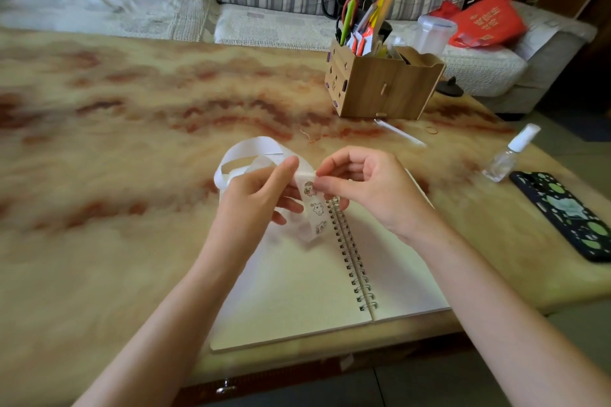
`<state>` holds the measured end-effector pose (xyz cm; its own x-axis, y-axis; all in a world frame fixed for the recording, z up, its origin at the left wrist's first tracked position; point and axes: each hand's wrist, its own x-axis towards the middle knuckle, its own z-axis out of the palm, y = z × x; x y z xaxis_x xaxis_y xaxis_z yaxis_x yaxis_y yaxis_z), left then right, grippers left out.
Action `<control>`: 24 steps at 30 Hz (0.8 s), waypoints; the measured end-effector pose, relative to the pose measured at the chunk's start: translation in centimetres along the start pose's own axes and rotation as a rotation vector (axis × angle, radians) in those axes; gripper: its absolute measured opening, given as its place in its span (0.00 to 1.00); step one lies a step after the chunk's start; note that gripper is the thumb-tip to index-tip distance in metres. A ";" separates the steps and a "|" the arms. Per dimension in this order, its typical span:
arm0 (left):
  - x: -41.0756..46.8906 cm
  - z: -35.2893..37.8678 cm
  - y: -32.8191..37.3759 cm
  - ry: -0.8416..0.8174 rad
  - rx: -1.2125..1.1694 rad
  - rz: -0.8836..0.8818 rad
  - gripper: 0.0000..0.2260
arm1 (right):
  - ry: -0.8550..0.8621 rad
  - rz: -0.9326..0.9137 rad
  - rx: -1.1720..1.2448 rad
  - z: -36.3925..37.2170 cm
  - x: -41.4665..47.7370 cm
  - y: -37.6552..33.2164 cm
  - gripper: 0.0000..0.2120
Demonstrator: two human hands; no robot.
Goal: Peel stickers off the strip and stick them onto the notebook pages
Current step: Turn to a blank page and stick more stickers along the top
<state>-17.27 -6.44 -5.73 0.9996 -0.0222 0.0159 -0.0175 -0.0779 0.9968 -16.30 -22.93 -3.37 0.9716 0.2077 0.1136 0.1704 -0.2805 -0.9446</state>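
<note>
Marbled counter (115, 149). The sticker strip (315, 210) loops up toward 11 o'clock from your left hand (254, 198), which pinches it between thumb and fingers. The strip's printed end hangs down over the notebook (291, 291), which lies open flat beneath, spiral running 12 to 6. Your right hand (373, 192) pinches the strip at its topmost sticker from the 3 o'clock side, fingers curled. Wooden organizer (380, 92) at 1 o'clock of the notebook, well apart. Spray bottle (507, 158) and phone (568, 218) at 3 o'clock, near the counter's edge.
</note>
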 end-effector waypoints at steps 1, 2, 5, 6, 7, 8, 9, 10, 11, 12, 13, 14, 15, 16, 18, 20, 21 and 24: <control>-0.1 0.1 0.0 -0.018 0.017 0.004 0.13 | 0.010 -0.009 0.003 0.0 0.0 0.1 0.05; -0.3 0.2 0.0 -0.028 0.027 0.011 0.10 | 0.016 -0.017 0.001 0.0 0.0 0.1 0.05; -0.5 0.3 -0.1 -0.030 0.015 0.031 0.06 | 0.026 -0.041 -0.024 0.0 0.0 0.2 0.05; -0.5 0.2 -0.1 -0.025 0.014 0.041 0.06 | 0.031 -0.049 -0.040 0.0 0.0 0.2 0.05; -0.5 0.2 -0.1 -0.019 0.016 0.052 0.06 | 0.037 -0.059 -0.060 0.0 -0.1 0.2 0.05; -0.4 0.2 -0.1 -0.013 0.018 0.061 0.06 | 0.045 -0.070 -0.082 0.1 -0.1 0.1 0.05; -0.4 0.1 -0.1 -0.009 0.018 0.069 0.06 | 0.051 -0.078 -0.101 0.1 -0.1 0.1 0.05; -0.4 0.1 -0.1 -0.008 0.016 0.074 0.06 | 0.056 -0.083 -0.112 0.1 -0.2 0.1 0.05; -0.4 0.1 -0.1 -0.007 0.013 0.078 0.06 | 0.059 -0.085 -0.115 0.1 -0.2 0.1 0.05; -0.4 0.1 -0.1 -0.006 0.012 0.079 0.05 | 0.062 -0.088 -0.119 0.1 -0.2 0.2 0.05; -0.4 0.1 -0.1 -0.005 0.013 0.079 0.05 | 0.065 -0.093 -0.124 0.1 -0.2 0.2 0.05; -0.4 0.1 -0.1 -0.006 0.012 0.077 0.05 | 0.069 -0.098 -0.132 0.1 -0.2 0.3 0.05; -0.4 0.2 -0.1 -0.006 0.009 0.076 0.05 | 0.069 -0.104 -0.139 0.1 -0.2 0.3 0.06; -0.4 0.2 -0.1 -0.005 0.008 0.076 0.04 | 0.068 -0.109 -0.146 0.1 -0.2 0.3 0.06; -0.4 0.2 0.0 -0.002 0.013 0.079 0.05 | 0.064 -0.119 -0.164 0.1 -0.2 0.3 0.06; -0.5 0.3 0.0 -0.002 0.010 0.069 0.04 | 0.060 -0.135 -0.183 0.1 -0.2 0.4 0.05; -0.5 0.4 0.0 -0.003 0.004 0.058 0.05 | 0.060 -0.146 -0.190 0.2 -0.2 0.4 0.05; -0.5 0.5 0.1 0.004 -0.010 0.021 0.08 | 0.074 -0.174 -0.228 0.3 -0.3 0.5 0.05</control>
<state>-17.75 -6.97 -5.73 0.9991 -0.0194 0.0369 -0.0382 -0.0672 0.9970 -16.53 -22.82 -3.95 0.9324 0.2047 0.2980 0.3600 -0.4514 -0.8165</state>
